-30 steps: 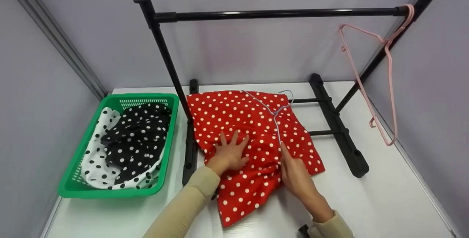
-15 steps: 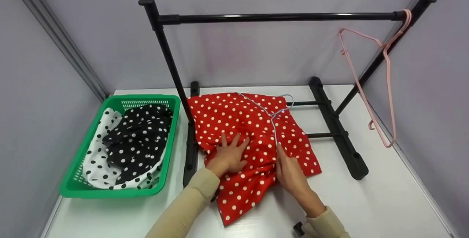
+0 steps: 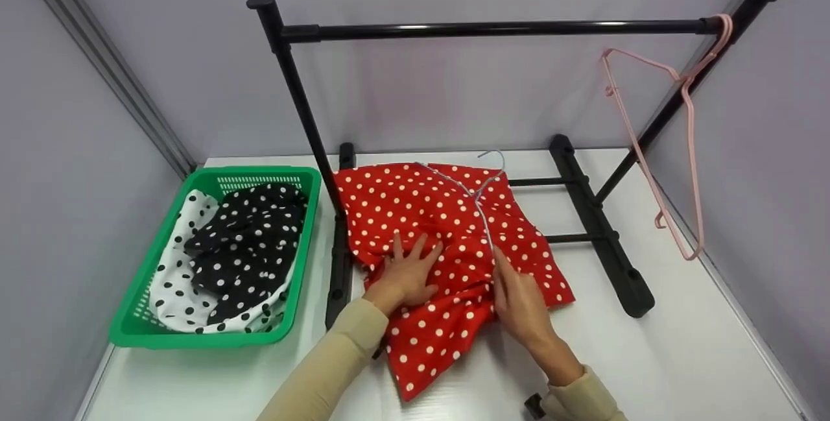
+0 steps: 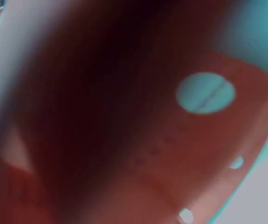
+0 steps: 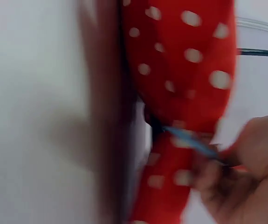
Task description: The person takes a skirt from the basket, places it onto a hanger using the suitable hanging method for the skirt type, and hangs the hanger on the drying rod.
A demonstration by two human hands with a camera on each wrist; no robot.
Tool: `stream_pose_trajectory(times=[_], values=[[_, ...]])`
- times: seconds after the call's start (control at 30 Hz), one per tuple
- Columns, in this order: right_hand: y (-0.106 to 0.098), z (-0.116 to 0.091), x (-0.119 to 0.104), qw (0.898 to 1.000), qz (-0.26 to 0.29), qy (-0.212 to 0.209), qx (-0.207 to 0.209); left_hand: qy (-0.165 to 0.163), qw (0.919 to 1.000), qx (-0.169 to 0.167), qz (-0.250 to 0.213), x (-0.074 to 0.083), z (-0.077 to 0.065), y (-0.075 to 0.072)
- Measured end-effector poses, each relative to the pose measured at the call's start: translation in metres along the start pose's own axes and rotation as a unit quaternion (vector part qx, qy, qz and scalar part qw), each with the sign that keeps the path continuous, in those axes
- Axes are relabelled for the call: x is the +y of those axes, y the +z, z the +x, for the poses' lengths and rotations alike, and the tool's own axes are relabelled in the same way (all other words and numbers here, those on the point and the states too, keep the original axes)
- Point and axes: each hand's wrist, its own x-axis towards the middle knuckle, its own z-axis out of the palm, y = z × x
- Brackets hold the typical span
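Note:
A red garment with white polka dots (image 3: 389, 197) lies rumpled over the base of the black rack in the head view. My left hand (image 3: 406, 278) rests on it with fingers spread. To the right, my right hand (image 3: 521, 304) grips a thin light-blue clothes hanger (image 3: 478, 197) along one side. The hanger's hook points up past the garment's top edge, and its lower part is hidden by cloth and hand. In the right wrist view, the fingers pinch the blue hanger (image 5: 194, 142) beside the red cloth (image 5: 185, 51). The left wrist view is mostly blurred red cloth (image 4: 217, 135).
A black clothes rack (image 3: 506, 30) stands over the garment, with a pink hanger (image 3: 691, 148) at the right end of its bar. On the left, a green basket (image 3: 194, 341) holds black and white polka-dot clothes (image 3: 249, 252). Grey walls enclose the white table (image 3: 681, 356).
The blue hanger has turned, its hook shifting left and up from the garment's right edge. My right hand shifts slightly while holding it. The left hand stays spread on the cloth.

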Motion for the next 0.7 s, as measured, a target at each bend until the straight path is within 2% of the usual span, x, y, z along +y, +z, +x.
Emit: stream_pose_trajectory(times=[0.23,0.33,0.43,0.6,0.7], values=[[0.003,0.006,-0.002,0.99,0.086,0.021,0.113,0.044,0.9985,0.018,-0.028,-0.008,0.0,0.007],[0.002,0.009,0.0,0.984,0.097,0.007,0.149,0.06,0.9969,0.034,-0.038,-0.01,-0.001,0.008],[-0.001,0.009,0.006,0.977,0.11,-0.023,0.18,0.065,0.9944,0.069,-0.047,-0.012,-0.002,0.009],[-0.017,0.012,0.012,0.963,0.128,-0.083,0.223,0.048,0.9832,0.161,-0.072,-0.017,0.0,0.005],[-0.03,0.017,0.014,0.954,0.116,-0.123,0.247,0.04,0.9766,0.188,-0.096,-0.019,0.002,-0.001]])
